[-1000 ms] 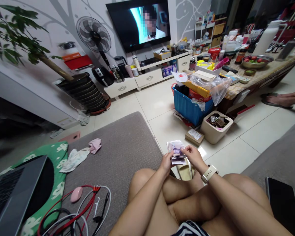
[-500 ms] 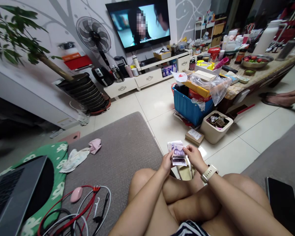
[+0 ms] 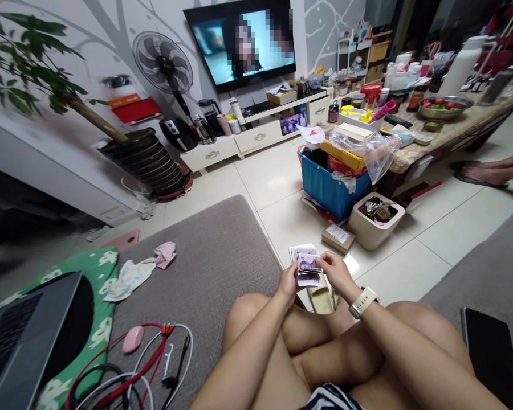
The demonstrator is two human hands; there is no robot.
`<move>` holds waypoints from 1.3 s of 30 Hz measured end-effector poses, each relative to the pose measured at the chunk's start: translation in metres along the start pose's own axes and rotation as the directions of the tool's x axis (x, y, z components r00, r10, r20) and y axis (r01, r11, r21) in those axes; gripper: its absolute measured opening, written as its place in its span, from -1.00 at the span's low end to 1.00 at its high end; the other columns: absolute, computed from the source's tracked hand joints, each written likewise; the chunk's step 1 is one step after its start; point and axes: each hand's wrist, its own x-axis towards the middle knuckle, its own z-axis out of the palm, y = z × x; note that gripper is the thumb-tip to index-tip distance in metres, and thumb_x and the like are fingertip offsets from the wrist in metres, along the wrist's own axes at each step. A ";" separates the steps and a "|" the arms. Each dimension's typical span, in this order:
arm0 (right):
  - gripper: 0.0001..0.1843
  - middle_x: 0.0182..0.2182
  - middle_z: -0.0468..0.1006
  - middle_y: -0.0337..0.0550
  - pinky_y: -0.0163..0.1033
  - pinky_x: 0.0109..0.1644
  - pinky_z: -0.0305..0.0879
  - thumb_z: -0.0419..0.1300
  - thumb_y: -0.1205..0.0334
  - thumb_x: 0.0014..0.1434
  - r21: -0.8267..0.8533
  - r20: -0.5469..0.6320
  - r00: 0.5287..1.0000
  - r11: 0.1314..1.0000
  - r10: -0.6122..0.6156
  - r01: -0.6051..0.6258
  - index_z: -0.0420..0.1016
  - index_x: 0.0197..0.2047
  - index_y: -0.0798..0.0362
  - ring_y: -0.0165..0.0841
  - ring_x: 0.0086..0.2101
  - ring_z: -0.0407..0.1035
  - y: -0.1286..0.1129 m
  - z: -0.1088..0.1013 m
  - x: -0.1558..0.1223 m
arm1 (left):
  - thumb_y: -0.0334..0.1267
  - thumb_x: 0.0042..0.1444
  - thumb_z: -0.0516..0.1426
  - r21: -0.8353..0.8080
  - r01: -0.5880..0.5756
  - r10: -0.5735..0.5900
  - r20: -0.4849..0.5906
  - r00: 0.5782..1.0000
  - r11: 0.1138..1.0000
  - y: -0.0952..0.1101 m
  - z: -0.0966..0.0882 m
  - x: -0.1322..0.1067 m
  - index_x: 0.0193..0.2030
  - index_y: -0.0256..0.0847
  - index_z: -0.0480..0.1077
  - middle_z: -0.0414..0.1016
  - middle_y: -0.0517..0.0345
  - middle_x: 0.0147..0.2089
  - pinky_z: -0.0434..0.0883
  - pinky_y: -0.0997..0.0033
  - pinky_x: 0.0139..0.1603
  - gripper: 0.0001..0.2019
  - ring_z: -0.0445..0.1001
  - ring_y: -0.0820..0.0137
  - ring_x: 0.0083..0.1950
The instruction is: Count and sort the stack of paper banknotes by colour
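Observation:
A folded stack of purple banknotes [image 3: 310, 278] is held between my two hands, above my crossed legs. My left hand [image 3: 289, 282] grips the stack from its left side, fingers wrapped round it. With thumb and fingertips, my right hand [image 3: 334, 270] pinches the upper right edge of a front note. More notes fan out behind, their upper edges showing. A pale watch [image 3: 364, 302] is on my right wrist. How many notes there are cannot be told.
On the grey sofa [image 3: 196, 256] lie a laptop [image 3: 21, 336], tangled cables [image 3: 154, 364], a pink mouse-like object [image 3: 133, 339] and a phone [image 3: 493, 356]. Ahead stand a bin [image 3: 374, 228], a small box [image 3: 337, 238] and a blue crate [image 3: 331, 188]. Another person's feet [image 3: 483, 172] are at right.
The front note has shifted slightly down and left, with my right fingertips following it. The back notes are spread a little further left. My left hand stays around the stack.

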 end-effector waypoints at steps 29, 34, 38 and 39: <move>-0.73 -0.48 0.45 -0.25 -0.24 -0.27 0.18 0.23 0.01 0.07 -0.026 0.062 0.998 0.999 -0.020 0.022 0.37 -0.45 0.03 -0.32 -0.42 0.30 -0.004 -0.002 0.000 | -0.16 0.10 0.17 -0.001 0.031 -0.031 0.084 0.996 1.000 0.001 -0.003 -0.001 -0.20 -0.32 0.52 0.60 -0.05 -0.30 0.49 0.24 -0.20 -0.75 0.55 0.27 -0.31; -0.71 -0.48 0.46 -0.23 -0.24 -0.26 0.20 0.24 -0.01 0.04 0.028 0.117 0.993 1.000 -0.003 0.000 0.36 -0.45 0.03 -0.29 -0.38 0.33 -0.001 -0.001 0.001 | -0.11 0.12 0.18 0.001 0.053 -0.052 0.112 0.992 0.999 0.002 -0.002 -0.002 -0.19 -0.32 0.52 0.61 -0.08 -0.26 0.49 0.20 -0.18 -0.71 0.56 0.23 -0.29; -0.73 -0.48 0.45 -0.23 -0.24 -0.26 0.21 0.23 0.00 0.05 0.022 0.125 0.992 0.999 -0.026 0.023 0.38 -0.44 0.04 -0.30 -0.39 0.32 -0.006 -0.001 -0.001 | -0.11 0.10 0.19 -0.027 0.060 -0.057 0.101 0.993 0.998 0.003 -0.002 -0.002 -0.23 -0.32 0.52 0.60 -0.03 -0.34 0.47 0.25 -0.21 -0.72 0.54 0.28 -0.35; -0.73 -0.47 0.46 -0.23 -0.23 -0.26 0.21 0.24 0.01 0.06 0.019 0.127 0.991 0.999 -0.037 0.035 0.40 -0.44 0.04 -0.30 -0.39 0.32 -0.008 -0.001 -0.002 | -0.12 0.10 0.19 -0.033 0.061 -0.058 0.091 0.994 0.998 0.003 -0.002 -0.002 -0.24 -0.32 0.52 0.59 -0.01 -0.37 0.47 0.27 -0.23 -0.73 0.53 0.30 -0.37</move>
